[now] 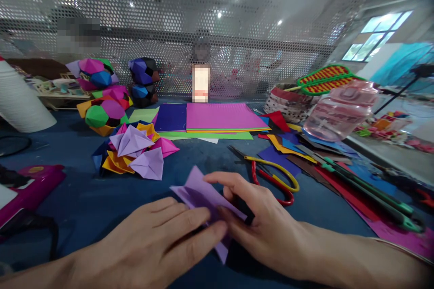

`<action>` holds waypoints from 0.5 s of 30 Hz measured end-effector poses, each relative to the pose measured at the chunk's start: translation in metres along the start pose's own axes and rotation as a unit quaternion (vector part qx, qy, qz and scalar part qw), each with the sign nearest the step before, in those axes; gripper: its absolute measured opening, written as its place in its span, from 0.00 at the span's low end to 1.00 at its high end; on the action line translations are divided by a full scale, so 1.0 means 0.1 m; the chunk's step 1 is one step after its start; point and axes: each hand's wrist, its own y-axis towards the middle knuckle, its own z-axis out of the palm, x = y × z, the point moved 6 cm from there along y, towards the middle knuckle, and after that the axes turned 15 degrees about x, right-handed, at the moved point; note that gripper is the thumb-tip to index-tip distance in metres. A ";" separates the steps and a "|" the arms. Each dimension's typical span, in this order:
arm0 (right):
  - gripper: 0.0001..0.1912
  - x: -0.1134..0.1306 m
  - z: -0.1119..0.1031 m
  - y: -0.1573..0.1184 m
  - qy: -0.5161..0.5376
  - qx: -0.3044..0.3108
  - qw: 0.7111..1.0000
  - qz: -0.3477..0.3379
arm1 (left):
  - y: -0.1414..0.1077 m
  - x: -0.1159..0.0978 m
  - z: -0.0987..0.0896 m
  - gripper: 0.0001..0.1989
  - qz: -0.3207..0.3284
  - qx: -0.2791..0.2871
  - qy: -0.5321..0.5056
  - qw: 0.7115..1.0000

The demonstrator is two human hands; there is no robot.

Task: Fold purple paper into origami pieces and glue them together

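A sheet of light purple paper [195, 187], folded into pointed flaps, is between my hands at the front middle of the table. My right hand [261, 216] pinches it between thumb and bent forefinger along its right side. Stretched across its lower left part lie the fingers of my left hand [169, 235]; they cover some of the folds, and the left thumb is hidden. One paper corner sticks out below the left fingertips. Just beyond is a pile of folded paper pieces [134, 142] in purple, orange, pink and blue.
Scissors [271, 174] with red and yellow handles lie beyond my right hand. Stacked coloured paper [220, 117] sits at the back; paper balls [105, 115] stand left. A magenta hot glue gun [40, 185] is far left. Right are a green cutter [369, 194] and pink bottle [339, 110].
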 end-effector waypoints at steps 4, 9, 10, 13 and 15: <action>0.16 0.03 -0.04 0.03 -0.015 0.039 0.999 -0.024 | -0.06 0.02 0.02 0.18 0.011 -0.037 0.024 0.999; 0.23 -0.06 -0.08 0.05 -0.069 0.058 0.996 -0.009 | -0.05 0.11 -0.07 0.16 0.012 -0.063 0.010 0.998; 0.24 -0.07 -0.08 0.05 -0.087 0.060 0.994 -0.009 | -0.04 0.12 -0.08 0.16 0.017 -0.059 0.006 0.998; 0.22 -0.12 -0.05 0.06 -0.126 0.065 0.990 -0.024 | -0.04 0.15 -0.06 0.16 0.003 -0.039 -0.004 0.999; 0.20 -0.17 -0.04 0.06 -0.136 0.064 0.988 -0.036 | -0.06 0.16 -0.04 0.16 -0.012 -0.027 -0.016 0.999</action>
